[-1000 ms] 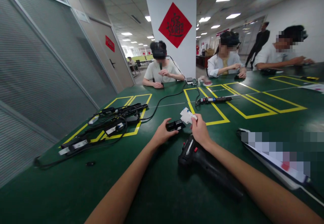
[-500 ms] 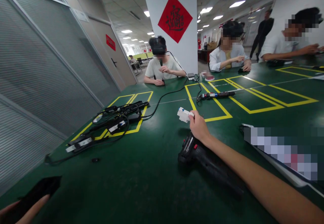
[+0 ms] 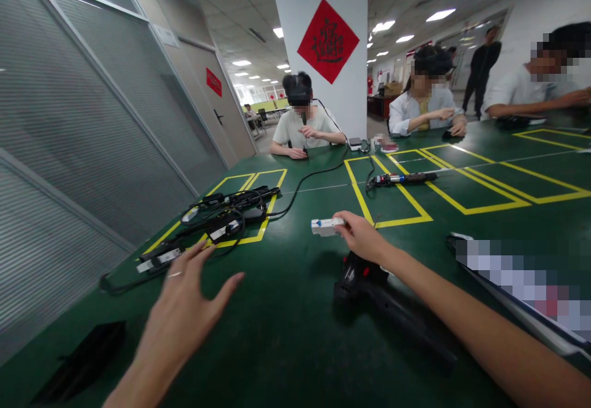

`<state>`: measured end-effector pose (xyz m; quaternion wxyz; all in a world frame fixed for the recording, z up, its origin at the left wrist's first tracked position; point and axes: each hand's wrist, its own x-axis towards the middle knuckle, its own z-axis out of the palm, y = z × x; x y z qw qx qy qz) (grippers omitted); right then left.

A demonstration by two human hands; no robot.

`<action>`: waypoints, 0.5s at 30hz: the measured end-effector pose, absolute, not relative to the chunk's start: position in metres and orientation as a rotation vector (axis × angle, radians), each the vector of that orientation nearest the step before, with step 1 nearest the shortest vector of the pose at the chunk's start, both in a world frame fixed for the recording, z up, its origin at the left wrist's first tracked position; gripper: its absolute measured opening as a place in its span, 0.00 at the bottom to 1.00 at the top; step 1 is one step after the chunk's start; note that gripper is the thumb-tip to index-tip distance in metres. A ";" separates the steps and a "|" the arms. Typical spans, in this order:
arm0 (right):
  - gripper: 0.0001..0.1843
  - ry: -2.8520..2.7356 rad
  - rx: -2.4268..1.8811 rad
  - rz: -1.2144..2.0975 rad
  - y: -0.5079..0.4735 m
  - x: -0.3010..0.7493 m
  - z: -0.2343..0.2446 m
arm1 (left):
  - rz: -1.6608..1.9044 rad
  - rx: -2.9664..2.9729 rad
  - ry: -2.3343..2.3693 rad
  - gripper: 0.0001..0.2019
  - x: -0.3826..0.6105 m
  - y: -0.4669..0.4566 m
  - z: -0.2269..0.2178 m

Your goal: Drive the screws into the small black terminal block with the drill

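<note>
My right hand (image 3: 362,236) pinches a small white circuit breaker (image 3: 323,227) with a blue part by its right end, above the table. Below that hand and forearm lies a black pistol-shaped tool (image 3: 388,303) with red buttons, partly covered by the arm. With fingers spread and nothing in it, my left hand (image 3: 184,303) hovers over the left half of the table. A dark flat object (image 3: 85,359) lies to the left of my left wrist; its kind cannot be made out.
Black cables and devices (image 3: 231,217) lie within yellow tape outlines at left. A slim dark tool (image 3: 401,179) lies farther back, and a blurred packet (image 3: 521,291) on the right. People sit across the green table (image 3: 277,309); one person (image 3: 482,69) stands behind.
My left hand has let go of the dark flat object and moved right and forward, opening. The circuit breaker has turned more level in my right hand. The view has shifted slightly.
</note>
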<state>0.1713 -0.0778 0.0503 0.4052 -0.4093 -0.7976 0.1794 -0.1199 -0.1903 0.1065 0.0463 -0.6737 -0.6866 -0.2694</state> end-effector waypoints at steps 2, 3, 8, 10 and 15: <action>0.10 -2.109 -0.937 0.504 -0.085 0.165 0.054 | -0.820 -2.262 -1.897 0.30 -0.086 -0.173 0.102; 0.10 -2.146 -0.899 0.523 -0.089 0.162 0.054 | -0.810 -2.389 -1.800 0.30 -0.066 -0.162 0.097; 0.12 -2.213 -0.868 0.558 -0.093 0.157 0.047 | -0.406 -2.721 -1.808 0.10 -0.007 -0.107 0.064; 0.16 -2.197 -0.924 0.557 -0.091 0.158 0.041 | -0.400 -2.700 -1.842 0.10 -0.022 -0.098 0.062; 0.18 -2.225 -1.004 0.552 -0.089 0.156 0.030 | -0.334 -2.222 -2.236 0.20 -0.156 -0.111 0.098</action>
